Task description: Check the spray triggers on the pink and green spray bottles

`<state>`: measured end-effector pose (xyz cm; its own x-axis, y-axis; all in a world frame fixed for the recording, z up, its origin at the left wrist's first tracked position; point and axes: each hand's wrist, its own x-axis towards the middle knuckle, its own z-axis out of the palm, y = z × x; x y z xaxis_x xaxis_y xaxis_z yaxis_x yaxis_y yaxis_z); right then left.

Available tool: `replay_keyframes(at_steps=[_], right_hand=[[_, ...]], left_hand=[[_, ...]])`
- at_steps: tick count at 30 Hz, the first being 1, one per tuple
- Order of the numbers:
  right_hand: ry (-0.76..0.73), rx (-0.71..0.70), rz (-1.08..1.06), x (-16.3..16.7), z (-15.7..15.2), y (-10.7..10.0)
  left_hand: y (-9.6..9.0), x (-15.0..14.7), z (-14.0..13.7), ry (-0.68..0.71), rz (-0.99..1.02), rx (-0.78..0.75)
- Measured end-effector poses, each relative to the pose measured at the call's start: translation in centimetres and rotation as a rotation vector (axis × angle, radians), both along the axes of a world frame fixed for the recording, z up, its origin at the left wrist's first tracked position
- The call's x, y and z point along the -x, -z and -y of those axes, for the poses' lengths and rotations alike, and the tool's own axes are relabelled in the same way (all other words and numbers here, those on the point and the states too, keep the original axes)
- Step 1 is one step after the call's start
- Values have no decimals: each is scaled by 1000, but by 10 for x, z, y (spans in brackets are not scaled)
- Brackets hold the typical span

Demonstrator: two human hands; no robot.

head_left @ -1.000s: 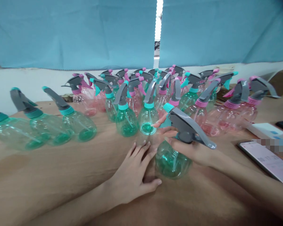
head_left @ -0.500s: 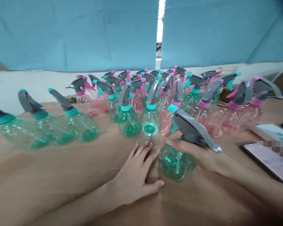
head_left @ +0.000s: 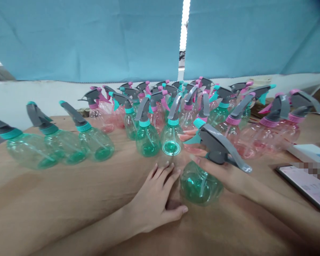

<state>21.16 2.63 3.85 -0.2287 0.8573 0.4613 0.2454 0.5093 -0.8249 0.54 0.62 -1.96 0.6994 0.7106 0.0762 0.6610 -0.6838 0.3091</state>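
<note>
My left hand (head_left: 157,199) lies palm down on the table, fingers spread, holding nothing. My right hand (head_left: 216,170) is around the neck of a green spray bottle (head_left: 201,186) with a grey and turquoise trigger head. Its thumb lies across the front of the bottle, and the fingers reach out behind the trigger. That bottle's base appears to rest on the table. Just beyond my fingertips stand a green spray bottle (head_left: 172,137) and, left of it, another green spray bottle (head_left: 148,142).
Three green spray bottles (head_left: 96,144) stand at the left. Many pink and green ones crowd the back, with pink spray bottles (head_left: 252,140) at right. A phone (head_left: 306,188) lies on the wooden table (head_left: 56,199) at the right. Behind hangs a blue cloth (head_left: 96,39).
The fingers of my right hand have straightened and reach farther past the trigger. The bottle in it and my left hand stay about where they were; the view has shifted slightly.
</note>
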Motion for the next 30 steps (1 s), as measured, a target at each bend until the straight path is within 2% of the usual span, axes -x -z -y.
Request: replay_keyframes(at_steps=[6,15,21,27,30], right_hand=[[-4,-10,10,-1,-1,3],[-38,18,-23,-2,-3,9],[-115,-60,-45,13,2,6],[-168,-16,92,28,11,-2],[-200,-38,123,40,13,-8]], left_hand=[[-1,-1,0,-13,-17,6],[-5,-5,5,-7,99,-10],[-5,-5,11,-26,228,-60],[-5,-5,17,-62,357,-96],[-9,-2,20,-113,401,-102]])
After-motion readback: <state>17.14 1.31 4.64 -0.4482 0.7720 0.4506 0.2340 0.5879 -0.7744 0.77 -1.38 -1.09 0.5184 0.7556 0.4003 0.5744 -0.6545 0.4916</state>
